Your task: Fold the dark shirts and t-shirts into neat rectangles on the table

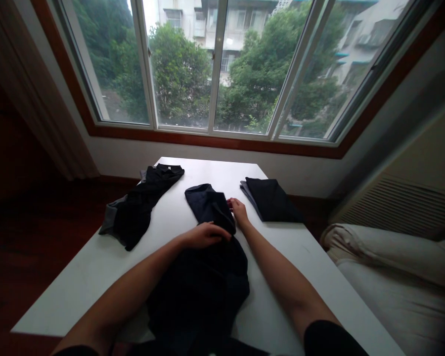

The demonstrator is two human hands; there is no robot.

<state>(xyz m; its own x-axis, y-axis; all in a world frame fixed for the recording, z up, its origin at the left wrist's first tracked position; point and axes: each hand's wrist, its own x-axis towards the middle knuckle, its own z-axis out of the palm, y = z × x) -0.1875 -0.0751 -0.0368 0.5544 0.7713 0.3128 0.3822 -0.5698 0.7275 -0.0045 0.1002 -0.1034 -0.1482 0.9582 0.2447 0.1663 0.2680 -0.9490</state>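
A dark navy garment (202, 287) lies lengthwise over the front middle of the table, its far part bunched and partly folded over. My left hand (207, 234) rests palm down across it, fingers stretched out on the cloth. At the garment's right edge is my right hand (239, 210), fingers pointing left and slightly apart beside the fabric. Whether those fingertips press on the cloth is hard to see. The garment's exact kind cannot be made out, and its near end merges with my dark clothing.
The white table (282, 257) stands before a wide window (215, 64). On its left lies a loosely spread black and grey garment (137, 212); at right sits a folded black garment (270, 200) with a grey layer. A pale padded seat (396, 277) borders the table's right side.
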